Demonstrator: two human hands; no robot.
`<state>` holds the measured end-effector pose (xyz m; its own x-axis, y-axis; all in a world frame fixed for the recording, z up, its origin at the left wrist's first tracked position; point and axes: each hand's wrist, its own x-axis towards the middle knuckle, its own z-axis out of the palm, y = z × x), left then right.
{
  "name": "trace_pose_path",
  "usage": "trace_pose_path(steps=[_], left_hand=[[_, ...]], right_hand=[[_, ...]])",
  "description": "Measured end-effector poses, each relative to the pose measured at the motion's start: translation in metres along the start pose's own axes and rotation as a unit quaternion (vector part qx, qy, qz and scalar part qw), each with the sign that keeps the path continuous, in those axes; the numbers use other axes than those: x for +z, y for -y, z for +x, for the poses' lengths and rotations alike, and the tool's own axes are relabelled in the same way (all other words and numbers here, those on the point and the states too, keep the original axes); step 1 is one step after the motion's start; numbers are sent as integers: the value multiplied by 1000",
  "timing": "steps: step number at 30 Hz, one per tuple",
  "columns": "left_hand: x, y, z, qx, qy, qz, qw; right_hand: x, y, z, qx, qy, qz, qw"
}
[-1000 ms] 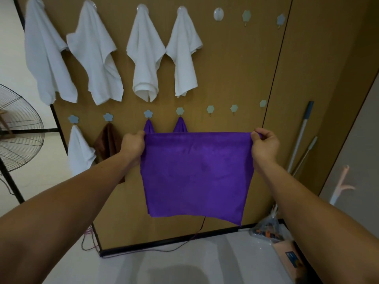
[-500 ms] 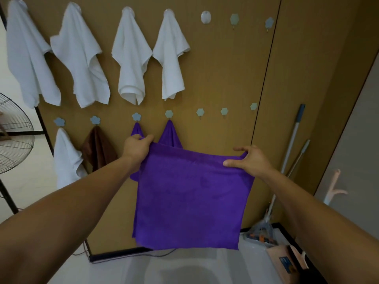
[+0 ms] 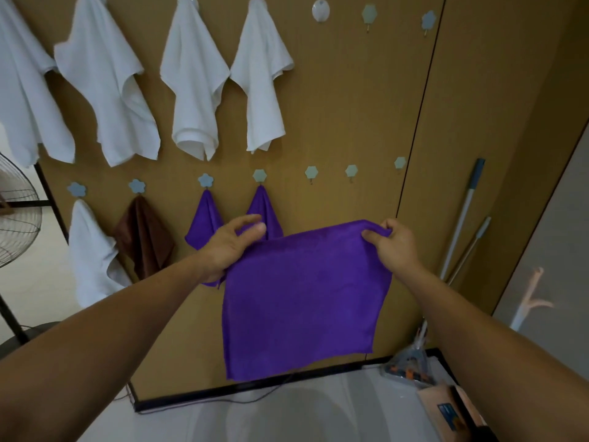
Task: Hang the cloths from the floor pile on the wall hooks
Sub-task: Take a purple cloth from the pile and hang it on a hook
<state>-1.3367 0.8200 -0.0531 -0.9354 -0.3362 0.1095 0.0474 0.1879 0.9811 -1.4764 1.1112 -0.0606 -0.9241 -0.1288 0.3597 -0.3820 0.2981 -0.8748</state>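
Note:
A purple cloth [image 3: 302, 301] hangs spread in front of the brown wall board [image 3: 350, 100]. My right hand [image 3: 393, 247] pinches its top right corner. My left hand [image 3: 231, 247] holds the top left edge between thumb and loosely extended fingers. Behind my left hand, two purple cloths [image 3: 207, 218] hang from lower-row hooks, beside a brown cloth [image 3: 145, 237] and a white one [image 3: 92, 260]. Several white cloths [image 3: 194, 78] fill the upper row. Bare hooks [image 3: 311, 172] continue to the right in the lower row, and more bare hooks [image 3: 369, 13] in the upper row.
A fan [image 3: 16, 218] on a stand is at the left. Mop handles [image 3: 462, 218] lean in the right corner above a mop head [image 3: 411, 365]. A cardboard box [image 3: 449, 409] lies on the floor at lower right, and a cable [image 3: 223, 400] runs along the board's base.
The cloth has come down from the hook row and now tilts. My right hand changed from resting on the top edge to pinching the corner. My left hand's fingers loosened.

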Motion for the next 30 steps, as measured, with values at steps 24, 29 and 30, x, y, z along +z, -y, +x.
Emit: trace_pose_path(steps=[24,29,30], left_hand=[[-78,26,171,-91,292,45,951],[-48,27,209,24,188,267,945],[-41,29,218,37,167,268,948]], right_hand=[[106,4,109,122,-41,159,979],[120,-13,148,82,-5,127,988],[122,-17,157,82,28,126,988]])
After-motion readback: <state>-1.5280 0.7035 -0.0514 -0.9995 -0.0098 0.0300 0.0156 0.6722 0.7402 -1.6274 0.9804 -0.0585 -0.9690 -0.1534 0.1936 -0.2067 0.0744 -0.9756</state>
